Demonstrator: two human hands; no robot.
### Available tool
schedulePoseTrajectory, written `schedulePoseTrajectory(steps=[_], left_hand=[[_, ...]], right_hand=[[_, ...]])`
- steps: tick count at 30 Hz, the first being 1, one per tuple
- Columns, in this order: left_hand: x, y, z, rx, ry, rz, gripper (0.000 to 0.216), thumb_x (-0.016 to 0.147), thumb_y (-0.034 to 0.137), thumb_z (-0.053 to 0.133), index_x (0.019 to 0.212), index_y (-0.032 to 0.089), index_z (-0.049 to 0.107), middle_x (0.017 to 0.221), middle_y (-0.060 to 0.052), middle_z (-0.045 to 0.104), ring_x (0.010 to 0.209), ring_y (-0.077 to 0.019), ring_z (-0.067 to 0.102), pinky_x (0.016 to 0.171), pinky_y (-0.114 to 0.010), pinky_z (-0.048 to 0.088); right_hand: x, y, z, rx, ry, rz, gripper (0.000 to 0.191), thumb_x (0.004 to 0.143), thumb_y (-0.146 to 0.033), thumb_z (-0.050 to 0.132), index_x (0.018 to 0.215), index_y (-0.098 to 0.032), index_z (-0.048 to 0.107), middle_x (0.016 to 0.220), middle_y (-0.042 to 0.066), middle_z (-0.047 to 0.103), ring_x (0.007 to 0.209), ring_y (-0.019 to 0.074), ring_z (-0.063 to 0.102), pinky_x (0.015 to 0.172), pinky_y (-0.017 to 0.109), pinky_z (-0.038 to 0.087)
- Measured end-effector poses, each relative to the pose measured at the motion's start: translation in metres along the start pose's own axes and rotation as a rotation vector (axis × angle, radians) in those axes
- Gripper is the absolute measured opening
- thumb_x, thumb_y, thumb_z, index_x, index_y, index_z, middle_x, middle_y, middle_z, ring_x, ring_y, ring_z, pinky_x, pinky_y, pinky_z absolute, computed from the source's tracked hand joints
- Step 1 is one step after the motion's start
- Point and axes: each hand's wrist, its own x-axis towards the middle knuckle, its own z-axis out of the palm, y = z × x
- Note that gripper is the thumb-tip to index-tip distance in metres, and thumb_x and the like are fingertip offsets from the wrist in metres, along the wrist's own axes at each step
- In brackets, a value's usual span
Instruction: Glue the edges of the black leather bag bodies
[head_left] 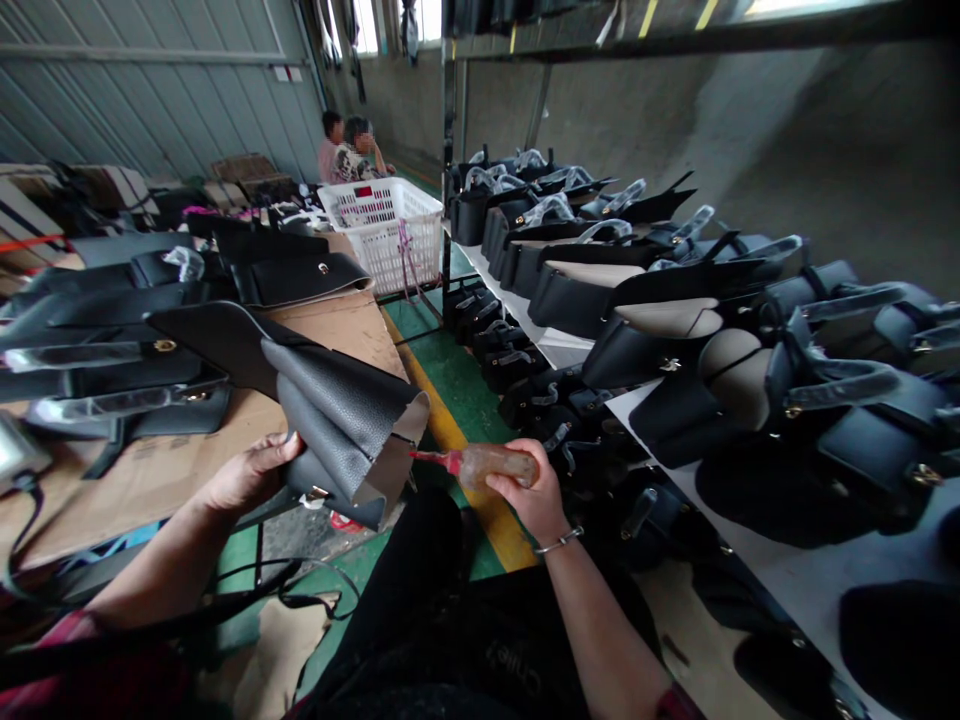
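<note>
Centrally in the head view, left of the frame's middle, a black leather piece (330,410) sits tilted, its beige-lined end facing right. The left hand (251,475) pinches its lower left side, thumb on top, the other fingers partly hidden. Right of it, the right hand (536,495) has its fingers closed around a translucent bottle (487,466), whose red tip points left at the lining; whether they touch cannot be told. Black bags (585,300) crowd the shelf (559,345) at right; a white basket (397,235) stands at upper centre.
</note>
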Motion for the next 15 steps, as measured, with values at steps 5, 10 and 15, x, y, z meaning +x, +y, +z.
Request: schedulePoseTrajectory(steps=[5, 10, 15], left_hand=[[-0.001, 0.001, 0.002, -0.016, 0.031, 0.016, 0.045, 0.039, 0.053, 0.090, 0.060, 0.017, 0.074, 0.066, -0.007, 0.073, 0.073, -0.0279, 0.070, 0.060, -0.029, 0.055], [-0.001, -0.001, -0.001, -0.013, 0.066, 0.011, 0.047, 0.033, 0.054, 0.091, 0.058, 0.018, 0.074, 0.066, -0.006, 0.073, 0.079, -0.0314, 0.070, 0.074, -0.038, 0.058], [0.002, -0.006, -0.006, 0.001, 0.054, 0.034, 0.042, 0.040, 0.052, 0.090, 0.059, 0.019, 0.074, 0.064, -0.005, 0.072, 0.081, -0.0308, 0.070, 0.077, -0.036, 0.057]], right_hand=[[-0.009, 0.001, 0.009, -0.165, 0.058, -0.154, 0.033, 0.069, -0.028, 0.075, 0.095, -0.021, 0.056, 0.091, 0.002, 0.060, 0.083, 0.0189, 0.061, 0.076, 0.035, 0.054], [-0.013, 0.008, 0.011, -0.175, 0.105, -0.195, 0.033, 0.070, -0.027, 0.075, 0.096, -0.021, 0.056, 0.092, 0.003, 0.058, 0.084, 0.0191, 0.060, 0.076, 0.035, 0.053], [-0.024, 0.013, 0.012, -0.147, 0.053, -0.087, 0.032, 0.068, -0.028, 0.074, 0.094, -0.020, 0.057, 0.089, 0.002, 0.061, 0.079, 0.0181, 0.061, 0.072, 0.033, 0.054]])
